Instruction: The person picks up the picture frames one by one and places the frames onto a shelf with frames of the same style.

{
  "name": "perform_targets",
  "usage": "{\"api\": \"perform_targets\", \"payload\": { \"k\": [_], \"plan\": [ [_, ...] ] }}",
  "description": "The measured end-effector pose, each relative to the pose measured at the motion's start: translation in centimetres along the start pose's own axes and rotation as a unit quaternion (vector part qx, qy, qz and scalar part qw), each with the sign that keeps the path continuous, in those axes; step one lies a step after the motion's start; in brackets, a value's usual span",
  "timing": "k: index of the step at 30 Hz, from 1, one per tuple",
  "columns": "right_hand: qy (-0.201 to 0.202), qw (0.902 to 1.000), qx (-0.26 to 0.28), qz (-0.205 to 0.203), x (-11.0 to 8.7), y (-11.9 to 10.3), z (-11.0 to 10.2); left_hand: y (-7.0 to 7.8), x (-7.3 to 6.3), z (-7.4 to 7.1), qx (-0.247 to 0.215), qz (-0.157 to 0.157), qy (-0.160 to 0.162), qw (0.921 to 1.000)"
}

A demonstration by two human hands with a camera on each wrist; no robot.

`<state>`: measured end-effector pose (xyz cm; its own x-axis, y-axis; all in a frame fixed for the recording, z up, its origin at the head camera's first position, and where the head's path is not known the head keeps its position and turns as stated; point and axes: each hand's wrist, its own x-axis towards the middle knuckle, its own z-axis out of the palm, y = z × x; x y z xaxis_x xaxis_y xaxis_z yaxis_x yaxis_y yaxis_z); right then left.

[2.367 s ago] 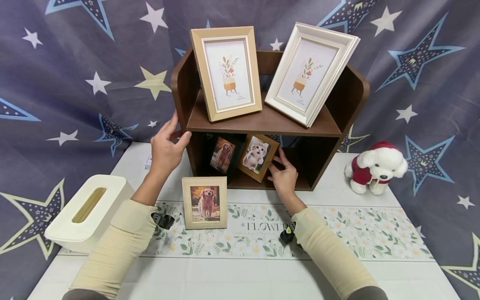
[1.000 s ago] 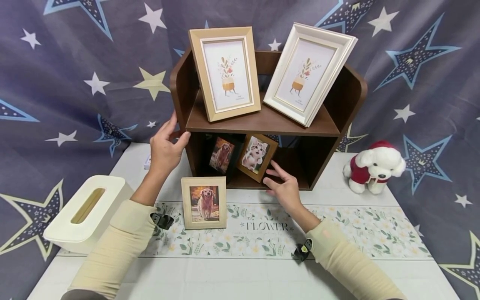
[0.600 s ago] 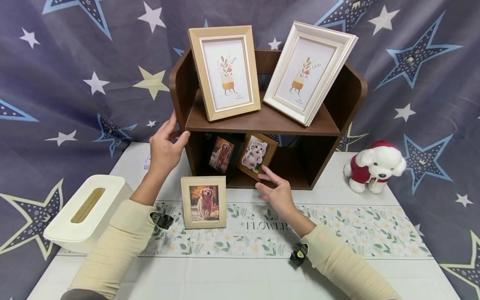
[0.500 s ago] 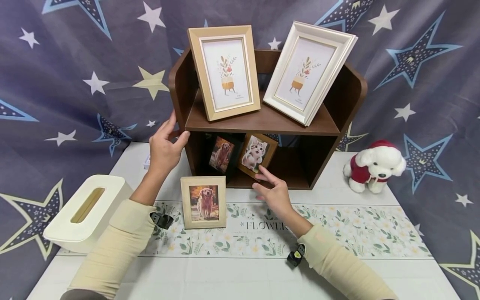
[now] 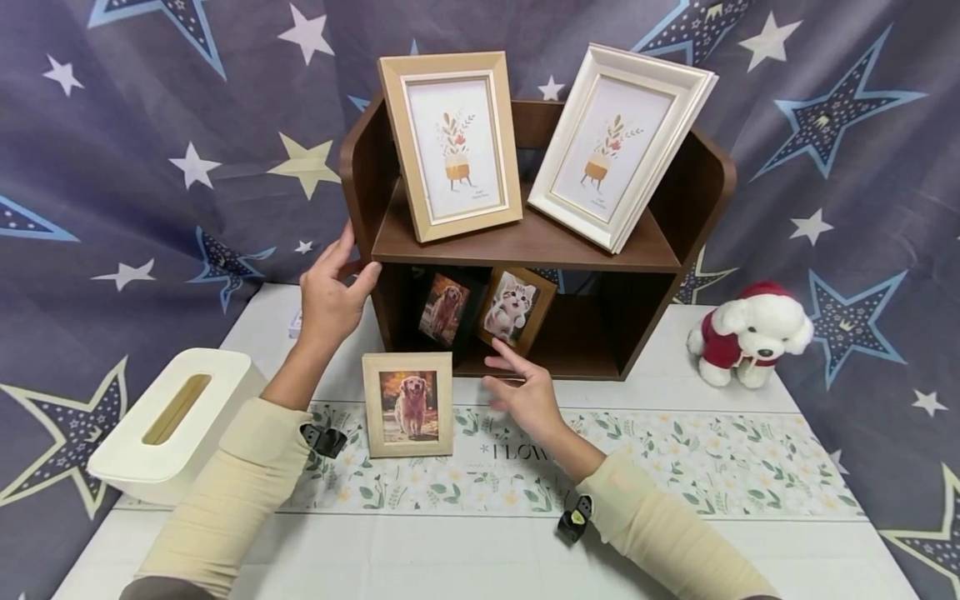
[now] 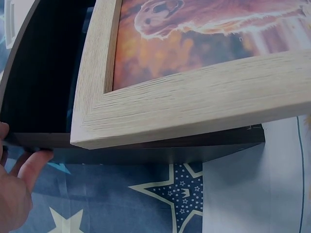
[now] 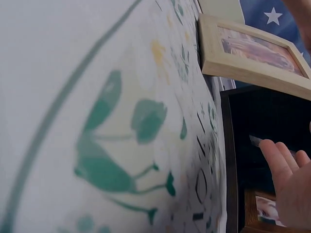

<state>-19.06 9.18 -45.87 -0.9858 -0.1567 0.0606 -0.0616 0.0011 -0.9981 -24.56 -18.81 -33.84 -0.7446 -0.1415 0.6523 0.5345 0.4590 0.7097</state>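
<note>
My left hand (image 5: pixel 330 293) rests against the outer left side of a dark brown shelf unit (image 5: pixel 525 242), thumb at its front edge. My right hand (image 5: pixel 528 400), fingers stretched and holding nothing, is in front of the lower compartment, its fingertips overlapping the bottom of a brown picture frame (image 5: pixel 513 310) with a kitten photo. This frame leans to the left over a black picture frame (image 5: pixel 444 310) with a dog photo. A pale wood picture frame (image 5: pixel 408 404) with another dog photo stands upright in front of the shelf, between my hands; its edge looms large in the left wrist view.
On the upper shelf stand a light wood frame (image 5: pixel 453 146) and a tilted white frame (image 5: pixel 622 150). A white tissue box (image 5: pixel 176 425) sits at left, a plush dog (image 5: pixel 750 333) at right. A floral runner (image 5: pixel 712 467) crosses the white table.
My right hand has let go of the brown kitten frame, drawn back and moved left, in front of its lower corner. My left hand and the frames keep their places.
</note>
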Motion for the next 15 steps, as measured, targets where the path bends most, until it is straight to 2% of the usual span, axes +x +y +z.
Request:
{"api": "perform_targets", "payload": {
  "k": [15],
  "plan": [
    [-0.050,0.9987,-0.007,0.000,-0.8,0.0,2.3,0.1,0.1,0.0,0.014,-0.005,-0.001,0.9999]
  ]
}}
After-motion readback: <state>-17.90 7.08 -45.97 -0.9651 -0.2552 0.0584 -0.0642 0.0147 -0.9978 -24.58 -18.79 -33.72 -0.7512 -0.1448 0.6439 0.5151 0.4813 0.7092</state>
